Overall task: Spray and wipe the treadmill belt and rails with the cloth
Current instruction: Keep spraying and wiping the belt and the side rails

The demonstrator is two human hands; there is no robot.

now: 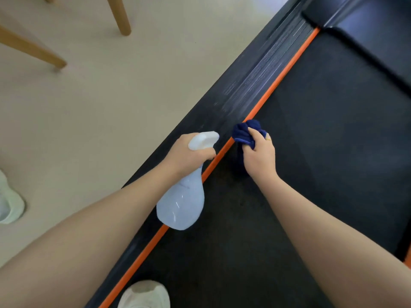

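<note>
Pale spray bottle [181,203] at frame ctr, nozzle up; navy cloth [243,135] (bunched) just right, over black belt [322,141] and orange-edged rail [255,85].

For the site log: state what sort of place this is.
Probably a room in a home rather than a gym: a treadmill stands on a plain beige floor right beside wooden furniture legs, perhaps a chair or table.
</note>
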